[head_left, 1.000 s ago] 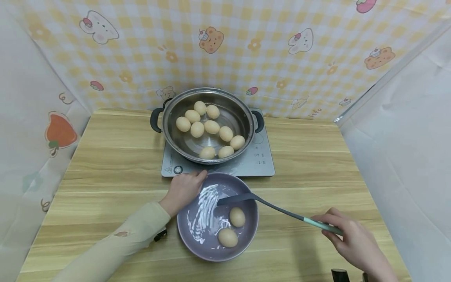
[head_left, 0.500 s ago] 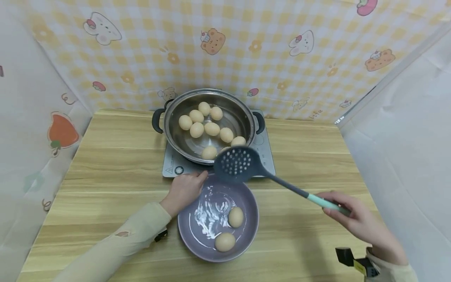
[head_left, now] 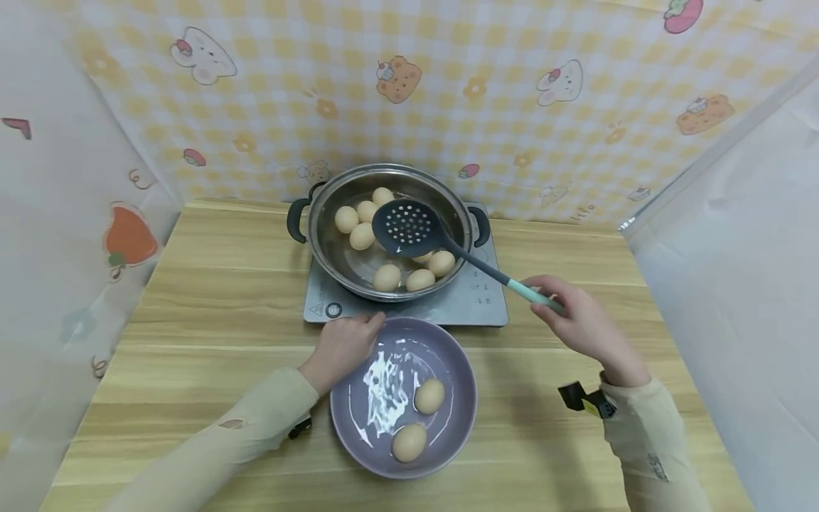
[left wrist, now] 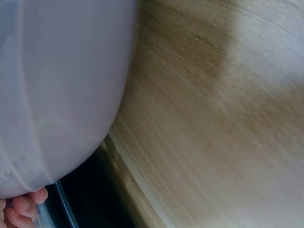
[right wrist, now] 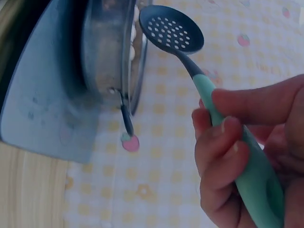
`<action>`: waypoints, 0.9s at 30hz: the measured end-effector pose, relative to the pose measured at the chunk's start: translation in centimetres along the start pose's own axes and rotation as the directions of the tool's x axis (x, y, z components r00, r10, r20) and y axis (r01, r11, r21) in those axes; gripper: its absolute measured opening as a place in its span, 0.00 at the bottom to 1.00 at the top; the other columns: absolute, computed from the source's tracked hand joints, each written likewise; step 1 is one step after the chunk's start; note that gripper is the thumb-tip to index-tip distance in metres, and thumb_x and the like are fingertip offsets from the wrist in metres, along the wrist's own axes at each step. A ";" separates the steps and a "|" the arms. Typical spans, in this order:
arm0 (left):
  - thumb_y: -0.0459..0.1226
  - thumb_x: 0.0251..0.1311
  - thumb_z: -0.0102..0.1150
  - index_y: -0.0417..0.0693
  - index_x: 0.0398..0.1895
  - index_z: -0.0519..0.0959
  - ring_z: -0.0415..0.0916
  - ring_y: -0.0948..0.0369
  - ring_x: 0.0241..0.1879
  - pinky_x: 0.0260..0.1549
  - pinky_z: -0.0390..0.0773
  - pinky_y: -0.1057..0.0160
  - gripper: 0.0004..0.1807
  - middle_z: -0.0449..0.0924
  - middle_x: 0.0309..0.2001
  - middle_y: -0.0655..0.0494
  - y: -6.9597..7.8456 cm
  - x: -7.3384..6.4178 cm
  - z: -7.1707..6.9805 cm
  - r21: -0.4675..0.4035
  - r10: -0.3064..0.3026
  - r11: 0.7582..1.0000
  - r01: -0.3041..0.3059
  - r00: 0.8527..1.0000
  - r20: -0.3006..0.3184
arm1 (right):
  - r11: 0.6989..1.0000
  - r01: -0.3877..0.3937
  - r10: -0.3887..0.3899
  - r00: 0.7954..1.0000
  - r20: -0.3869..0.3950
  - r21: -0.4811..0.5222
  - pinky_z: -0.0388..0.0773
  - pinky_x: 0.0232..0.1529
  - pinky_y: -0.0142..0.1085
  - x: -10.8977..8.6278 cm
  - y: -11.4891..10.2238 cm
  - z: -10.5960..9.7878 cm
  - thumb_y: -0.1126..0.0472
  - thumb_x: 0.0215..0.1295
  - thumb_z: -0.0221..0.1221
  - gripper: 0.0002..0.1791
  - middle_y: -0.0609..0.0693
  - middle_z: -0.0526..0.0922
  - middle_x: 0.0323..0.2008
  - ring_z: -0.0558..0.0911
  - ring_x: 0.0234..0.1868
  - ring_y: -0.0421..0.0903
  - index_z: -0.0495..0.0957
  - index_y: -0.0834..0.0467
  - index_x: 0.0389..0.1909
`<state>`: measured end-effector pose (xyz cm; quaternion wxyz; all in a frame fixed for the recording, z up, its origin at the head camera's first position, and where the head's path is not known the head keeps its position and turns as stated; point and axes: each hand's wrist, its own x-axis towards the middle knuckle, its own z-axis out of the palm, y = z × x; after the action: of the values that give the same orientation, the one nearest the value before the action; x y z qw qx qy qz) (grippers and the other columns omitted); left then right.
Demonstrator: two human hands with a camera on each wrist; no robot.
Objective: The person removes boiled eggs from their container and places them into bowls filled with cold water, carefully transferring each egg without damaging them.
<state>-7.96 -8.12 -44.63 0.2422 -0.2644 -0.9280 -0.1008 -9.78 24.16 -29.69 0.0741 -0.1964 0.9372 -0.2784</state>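
My right hand [head_left: 579, 320] grips the mint-green handle of a skimmer [right wrist: 175, 31], whose dark perforated head hangs over the pot's opening, with no egg on it. Several eggs [head_left: 387, 278] lie in the steel pot [head_left: 320, 256], partly hidden behind the skimmer. My left hand [head_left: 345, 348] holds the rim of a purple bowl [head_left: 462, 419] at its upper left. Its fingertips [left wrist: 38, 195] show against the bowl's outer wall in the left wrist view. Two eggs, one [head_left: 429, 395] above the other [head_left: 409, 443], sit in the right half of the bowl.
The pot, with two black side handles, stands on a flat grey induction cooktop [head_left: 409, 313] at the back of a wooden table [head_left: 211, 299]. Just behind rises a yellow checked cloth [head_left: 486, 128]. White panels [head_left: 723, 249] close off both sides.
The skimmer has lifted out of the bowl and moved up and away to over the pot, with my right hand following. My left hand stays at the bowl's rim. The eggs in the bowl shift slightly.
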 end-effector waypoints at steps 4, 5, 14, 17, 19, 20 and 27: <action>0.36 0.54 0.55 0.47 0.33 0.75 0.64 0.62 0.07 0.04 0.60 0.64 0.05 0.72 0.14 0.55 0.3 0.2 0.0 0.002 -0.006 1.000 0.006 1.000 0.018 | 0.999 0.015 -0.015 1.000 -0.013 -0.031 0.63 0.20 0.34 1.2 -0.2 0.6 0.70 0.59 0.55 0.16 0.53 0.75 0.29 0.63 0.17 0.41 0.73 0.58 0.49; 0.36 0.54 0.55 0.47 0.33 0.75 0.64 0.62 0.07 0.04 0.60 0.64 0.05 0.73 0.14 0.55 0.3 0.2 0.1 0.004 -0.008 1.000 0.008 1.000 0.021 | 0.999 0.022 -0.022 1.000 -0.015 -0.035 0.63 0.20 0.35 1.5 -0.2 0.7 0.70 0.59 0.56 0.16 0.53 0.75 0.28 0.64 0.17 0.41 0.74 0.58 0.48; 0.36 0.54 0.56 0.47 0.33 0.75 0.63 0.62 0.07 0.04 0.60 0.64 0.05 0.73 0.14 0.55 0.2 0.1 0.1 0.024 -0.010 1.000 0.009 1.000 0.018 | 0.995 0.060 -0.062 0.998 -0.025 -0.083 0.67 0.28 0.38 2.2 -0.4 1.6 0.73 0.55 0.57 0.16 0.54 0.76 0.30 0.69 0.25 0.45 0.76 0.60 0.46; 0.37 0.54 0.56 0.48 0.33 0.75 0.64 0.62 0.07 0.04 0.60 0.64 0.05 0.73 0.15 0.55 0.2 0.1 0.1 0.026 -0.010 1.000 0.010 1.000 0.020 | 0.994 0.060 -0.062 0.998 -0.015 -0.093 0.68 0.28 0.38 2.1 -0.6 1.8 0.73 0.54 0.57 0.16 0.54 0.76 0.31 0.70 0.26 0.45 0.76 0.60 0.45; 0.37 0.53 0.56 0.48 0.34 0.75 0.64 0.62 0.07 0.04 0.60 0.64 0.05 0.73 0.15 0.55 0.1 0.1 0.2 0.025 -0.010 1.000 0.009 1.000 0.021 | 0.993 0.059 -0.060 0.998 -0.007 -0.101 0.68 0.28 0.38 2.0 -0.8 1.9 0.73 0.54 0.58 0.16 0.54 0.77 0.32 0.70 0.26 0.45 0.77 0.59 0.44; 0.37 0.53 0.56 0.48 0.34 0.75 0.64 0.62 0.07 0.04 0.59 0.65 0.05 0.73 0.15 0.55 0.1 0.1 0.1 0.024 -0.010 1.000 0.009 1.000 0.021 | 0.993 0.060 -0.061 0.998 -0.005 -0.104 0.68 0.29 0.38 1.9 -0.9 2.0 0.73 0.53 0.58 0.16 0.54 0.78 0.33 0.71 0.26 0.45 0.77 0.59 0.44; 0.37 0.53 0.57 0.48 0.34 0.75 0.65 0.61 0.07 0.05 0.59 0.64 0.05 0.73 0.15 0.55 0.1 0.1 0.1 0.022 -0.021 1.000 0.020 0.999 0.034 | 0.988 0.064 -0.063 0.998 0.013 -0.141 0.67 0.27 0.36 1.3 -1.5 2.3 0.73 0.53 0.59 0.16 0.52 0.79 0.35 0.70 0.25 0.43 0.78 0.57 0.43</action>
<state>-7.97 -7.98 -44.66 0.2280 -0.2541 -0.9357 -0.0889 -9.89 21.34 -30.84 0.0552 -0.2320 0.9476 -0.2126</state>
